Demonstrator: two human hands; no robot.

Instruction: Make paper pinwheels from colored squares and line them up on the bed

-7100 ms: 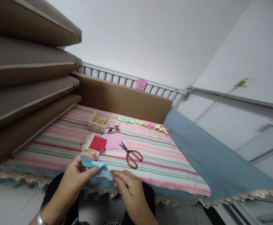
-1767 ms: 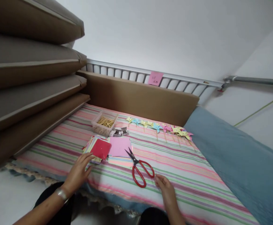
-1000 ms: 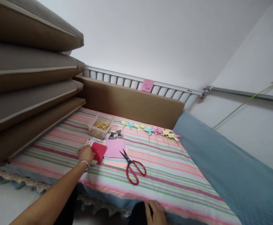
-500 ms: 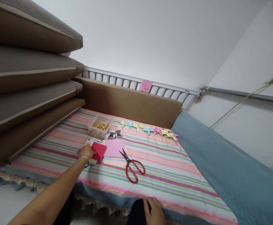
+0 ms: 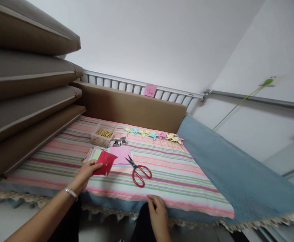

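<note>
My left hand (image 5: pixel 87 173) pinches a red square of paper (image 5: pixel 106 162) by its left edge, between thumb and fingers. Slits are cut into the paper, and one corner points right. Under and behind it lie a pile of coloured paper pieces (image 5: pixel 93 154) and a stack of pastel sheets topped by a pink sheet (image 5: pixel 120 154). Red-handled scissors (image 5: pixel 138 169) rest on the striped cloth to the right, blades slightly apart. My right hand (image 5: pixel 158 215) is at the front edge of the cloth near my knee, holding nothing, thumb and forefinger apart.
A clear plastic box (image 5: pixel 103 134) holds thin wooden sticks. Beside it sit small dark and silvery items (image 5: pixel 118 142). Several paper pinwheels (image 5: pixel 153 135) line the back of the striped cloth (image 5: pixel 177 178). Stacked cushions (image 5: pixel 31 97) rise at left; a brown board (image 5: pixel 129 107) stands behind.
My left hand has lifted the red paper off the pile and drawn it toward me. My right hand has moved up to the cloth's front edge. The view has shifted to the right.
</note>
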